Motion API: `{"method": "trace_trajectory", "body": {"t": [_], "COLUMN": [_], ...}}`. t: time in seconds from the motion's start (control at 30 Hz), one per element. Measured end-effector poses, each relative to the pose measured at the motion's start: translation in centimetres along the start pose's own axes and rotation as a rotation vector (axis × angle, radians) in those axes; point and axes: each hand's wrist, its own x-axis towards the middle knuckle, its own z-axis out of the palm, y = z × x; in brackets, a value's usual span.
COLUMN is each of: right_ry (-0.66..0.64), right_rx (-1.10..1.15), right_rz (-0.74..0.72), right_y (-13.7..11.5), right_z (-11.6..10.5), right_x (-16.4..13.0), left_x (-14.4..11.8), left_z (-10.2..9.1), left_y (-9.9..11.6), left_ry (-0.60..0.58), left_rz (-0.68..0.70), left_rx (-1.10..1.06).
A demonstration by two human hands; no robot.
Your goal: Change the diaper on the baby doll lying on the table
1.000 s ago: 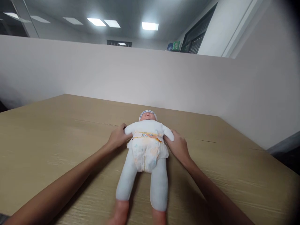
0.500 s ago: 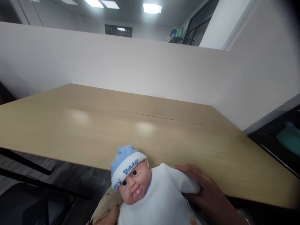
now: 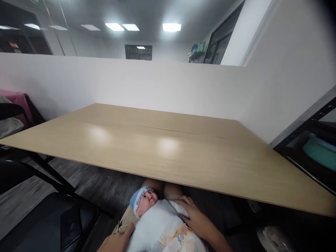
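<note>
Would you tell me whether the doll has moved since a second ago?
Yes. The doll has come off the table toward the person, below its near edge.

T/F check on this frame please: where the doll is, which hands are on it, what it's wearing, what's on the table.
1. The doll lies on the table top. False: it is below the near edge of the table, on the person's lap.
2. The right hand rests on the doll's body. True.
3. The left hand is up on the table. False: it is low at the doll's side, at the bottom edge of the picture.
4. The doll wears a blue and white cap. True.
5. The doll's face points down into the lap. False: the face is turned up.
6. A patterned diaper shows on the doll. True.
</note>
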Motion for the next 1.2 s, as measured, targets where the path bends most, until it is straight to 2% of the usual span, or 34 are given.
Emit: {"method": "trace_trajectory", "body": {"t": [0.1,0.2,0.27,0.33,0.43,0.5,0.57,0.77,0.9,0.97,1.07,1.2], "right_ry": [0.033,0.011,0.021,0.075,0.132,0.139,0.127,0.142,0.249,0.3,0.285,0.153], "right_rx": [0.145,0.287,0.351,0.369,0.337,0.319,0.324,0.322,0.269,0.244,0.271,0.316], "right_rz": [0.04,0.078,0.089,0.09,0.1,0.103,0.101,0.081,0.093,0.099,0.043,-0.065], "right_y": [0.9,-0.1,-1.1,-1.7,-1.5,-1.0,-0.5,1.3,3.7,4.1,2.5,-2.0], "right_z": [0.0,-0.9,-1.2,-1.0,-0.3,0.1,0.1,0.0,0.7,0.8,0.8,1.3], "right_x": [-1.3,-3.2,-4.2,-4.7,-4.8,-4.6,-4.6,-4.1,-3.3,-3.2,-3.3,-3.3], "left_x": [-2.6,-6.2,-6.9,-5.4,-1.2,1.1,2.3,2.2,2.6,2.8,2.4,0.4], "left_z": [-0.6,-1.0,-0.7,0.0,1.5,2.3,3.0,4.2,4.6,4.5,4.0,3.1], "left_y": [-0.5,-0.9,-0.5,0.6,2.8,3.9,4.4,4.9,6.1,6.6,6.5,4.9], "left_ry": [0.0,-0.033,-0.093,-0.17,-0.298,-0.383,-0.434,-0.405,-0.404,-0.403,-0.38,-0.345], "left_rz": [-0.037,-0.052,0.016,0.14,0.298,0.354,0.376,0.262,0.212,0.206,0.216,0.284], "left_rx": [0.047,0.113,0.102,-0.011,-0.235,-0.296,-0.284,-0.342,-0.328,-0.32,-0.285,-0.191]}}
